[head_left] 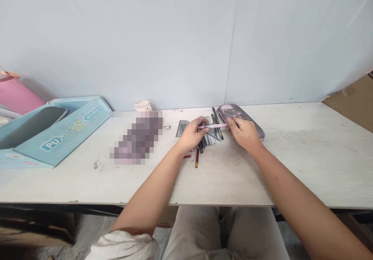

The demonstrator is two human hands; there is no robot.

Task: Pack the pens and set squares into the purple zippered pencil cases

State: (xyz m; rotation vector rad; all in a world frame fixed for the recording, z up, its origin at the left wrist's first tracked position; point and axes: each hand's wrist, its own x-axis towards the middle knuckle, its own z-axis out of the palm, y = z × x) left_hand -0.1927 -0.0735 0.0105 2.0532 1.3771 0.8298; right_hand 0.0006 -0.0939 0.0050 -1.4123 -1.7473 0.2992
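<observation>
My left hand (194, 133) and my right hand (243, 133) both pinch a slim pink-and-grey pen (217, 125), held level above the table. The left fingers close on its left end, and the right thumb and fingers grip the other. Beside and partly behind my right hand lies a dark purple pencil case (240, 113) with a pale line drawing on its lid. Under the pen are several dark pencils (216, 116) and clear rulers or set squares (212, 140), partly hidden by my hands. A red-and-black pencil (197, 157) lies nearer to me.
A small metal sharpener (167, 127) lies left of the stationery, near a pixelated, blurred-out object (136, 139). A paper cup (142, 106) stands by the wall. Farther left is a blue printed box (65, 136); a pink object (20, 93) is behind it. Cardboard (349, 99) leans at the right.
</observation>
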